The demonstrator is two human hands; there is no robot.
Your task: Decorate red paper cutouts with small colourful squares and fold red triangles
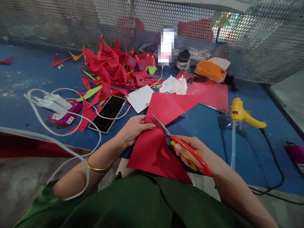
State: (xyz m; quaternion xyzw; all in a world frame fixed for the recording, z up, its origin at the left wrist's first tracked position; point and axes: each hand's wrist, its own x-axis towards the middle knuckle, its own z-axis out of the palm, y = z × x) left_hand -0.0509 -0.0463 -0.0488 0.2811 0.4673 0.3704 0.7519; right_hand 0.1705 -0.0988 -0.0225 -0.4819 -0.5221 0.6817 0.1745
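Note:
A sheet of red paper point(152, 152) lies over the table's front edge, with a deep cut or notch on its right side. My left hand point(135, 129) pinches its left edge between thumb and fingers. In my right hand point(190, 148) is a pair of scissors point(185, 145) with orange and yellow handles. The scissor blades lie over the paper beside my left thumb and look closed or nearly so. Part of the paper hangs toward my lap.
Behind the paper lies a heap of red paper scraps point(106, 69). A phone point(109, 112), a purple power strip point(65, 112) and white cables are on the left. At right stand a yellow glue gun point(245, 114) and a red sheet in plastic point(213, 93). Perforated metal mesh point(147, 15) closes the back.

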